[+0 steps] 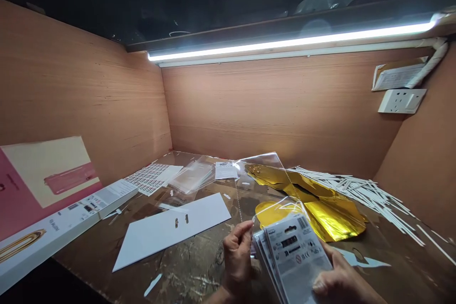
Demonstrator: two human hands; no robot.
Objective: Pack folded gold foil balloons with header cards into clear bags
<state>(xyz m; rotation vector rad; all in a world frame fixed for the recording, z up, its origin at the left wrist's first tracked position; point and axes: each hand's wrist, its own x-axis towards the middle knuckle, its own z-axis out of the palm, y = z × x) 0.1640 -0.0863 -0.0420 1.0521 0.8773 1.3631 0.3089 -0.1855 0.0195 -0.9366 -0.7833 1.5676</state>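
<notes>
My left hand (237,259) is at the bottom centre, its fingers pinched on the lower edge of a clear plastic bag (265,180) that stands up over the table. My right hand (340,285) grips a fanned stack of printed white cards (295,259) from below at the bottom right. Behind the bag lies crumpled gold foil (320,209). The cards touch the bag's lower corner.
A white card sheet (171,230) lies flat left of centre. White straws (370,194) are spread at the right. A long box (53,232) lies at the left edge, label sheets (151,178) and clear bags (190,175) farther back. Wooden walls enclose the table; a socket (402,100) is mounted right.
</notes>
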